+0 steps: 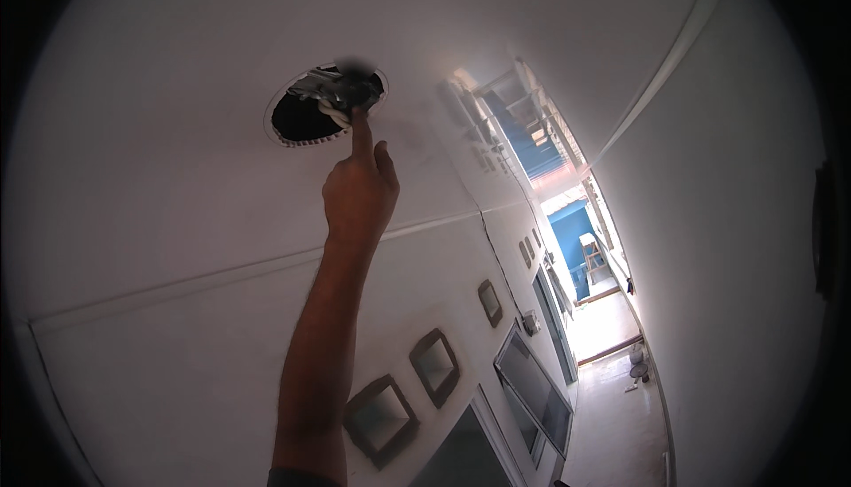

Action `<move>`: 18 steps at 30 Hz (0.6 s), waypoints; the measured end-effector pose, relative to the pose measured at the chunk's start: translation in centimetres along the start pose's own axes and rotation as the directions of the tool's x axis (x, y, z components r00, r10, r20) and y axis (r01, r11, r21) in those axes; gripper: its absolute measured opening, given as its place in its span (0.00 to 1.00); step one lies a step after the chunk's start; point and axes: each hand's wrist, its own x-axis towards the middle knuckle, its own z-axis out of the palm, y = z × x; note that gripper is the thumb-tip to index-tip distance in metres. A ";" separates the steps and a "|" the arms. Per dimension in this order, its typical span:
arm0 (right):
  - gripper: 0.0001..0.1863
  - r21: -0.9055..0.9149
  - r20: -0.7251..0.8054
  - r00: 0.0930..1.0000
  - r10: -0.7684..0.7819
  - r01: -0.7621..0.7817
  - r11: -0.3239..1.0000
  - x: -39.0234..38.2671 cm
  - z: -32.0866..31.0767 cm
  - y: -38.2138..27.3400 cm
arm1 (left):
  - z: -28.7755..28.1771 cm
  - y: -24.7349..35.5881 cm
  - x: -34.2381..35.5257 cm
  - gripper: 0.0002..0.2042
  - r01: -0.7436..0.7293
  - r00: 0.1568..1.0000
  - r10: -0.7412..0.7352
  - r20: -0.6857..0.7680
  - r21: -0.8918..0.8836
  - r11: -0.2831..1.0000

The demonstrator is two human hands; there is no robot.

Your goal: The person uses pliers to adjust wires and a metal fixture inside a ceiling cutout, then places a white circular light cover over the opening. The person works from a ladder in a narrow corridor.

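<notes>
My left hand [361, 190] reaches up to a round hole [292, 121] cut in the white ceiling. Its index finger is stretched out, the tip at the hole's near right edge, against or just below a pale twisted cable [334, 115]. The thumb stands apart on the right, and the other fingers look curled or hidden behind the hand. I see nothing held in it. Inside the hole are a crumpled grey, shiny material [321, 85] and a dark, blurred piece [359, 88] whose kind I cannot make out. My right hand is out of the picture.
The ceiling [177, 132] meets a white wall with several framed openings [381, 420]. A tilted window panel [534, 389] and a cable [496, 261] are on that wall. A narrow passage [612, 407] leads to a blue wall and a stepladder [592, 257]. Another wall [727, 265] bounds the right.
</notes>
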 end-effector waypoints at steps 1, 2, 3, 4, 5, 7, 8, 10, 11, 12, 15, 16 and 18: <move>0.23 -0.001 -0.001 1.000 0.003 -0.003 1.000 0.3 0.0 0.5 | 0.2 0.0 -0.1 0.30 0.001 1.000 -0.002 0.011 0.011 1.000; 0.23 -0.002 -0.003 1.000 0.006 -0.006 1.000 0.6 0.0 1.1 | 0.4 -0.1 -0.2 0.30 0.003 1.000 -0.003 0.022 0.022 1.000; 0.23 -0.008 -0.008 1.000 -0.005 0.005 1.000 0.9 0.1 2.4 | 0.7 -0.4 -0.6 0.31 0.003 1.000 -0.003 -0.009 -0.037 0.999; 0.24 -0.014 -0.014 1.000 -0.019 0.019 1.000 1.0 0.2 3.4 | 1.0 -0.6 -0.7 0.32 0.000 0.999 -0.005 -0.043 -0.095 0.995; 0.24 -0.021 -0.020 0.999 -0.034 0.033 0.999 1.2 0.0 4.3 | 1.1 -0.8 -0.8 0.33 -0.004 0.997 -0.008 -0.077 -0.152 0.988; 0.24 -0.137 0.023 0.998 0.050 -0.047 0.989 0.6 -0.9 4.7 | 0.6 -0.9 -0.9 0.33 0.034 0.999 -0.033 0.010 -0.090 0.995; 0.24 -0.195 0.039 0.995 0.095 -0.086 0.977 0.3 -1.4 4.5 | 0.3 -0.7 -0.7 0.34 0.051 0.997 -0.048 0.055 -0.059 0.997; 0.24 -0.174 0.029 0.996 0.081 -0.074 0.982 -0.1 -1.9 7.5 | 0.0 -0.9 -0.5 0.33 0.021 0.999 -0.019 0.036 -0.075 0.997; 0.24 -0.165 0.026 0.997 0.072 -0.066 0.984 -0.1 -1.9 9.1 | -0.1 -1.1 -0.6 0.33 0.007 1.000 -0.005 0.024 -0.080 0.997; 0.24 -0.149 0.028 0.996 0.088 -0.083 0.985 -0.1 -2.0 10.4 | -0.2 -1.2 -0.6 0.33 -0.008 1.000 0.008 0.005 -0.083 0.997; 0.24 -0.100 0.018 0.985 0.172 -0.169 0.980 -0.1 -2.0 11.7 | 0.0 -1.5 -0.3 0.33 -0.044 0.999 0.042 -0.022 -0.091 0.995; 0.25 -0.083 0.016 0.975 0.220 -0.218 0.972 -0.1 -1.9 11.6 | 0.0 -1.7 -0.1 0.33 -0.050 0.999 0.049 -0.007 -0.083 0.995; 0.26 -0.043 0.017 0.963 0.270 -0.269 0.962 -0.1 -1.6 11.7 | 0.0 -1.8 0.0 0.33 -0.049 0.999 0.050 0.020 -0.070 0.996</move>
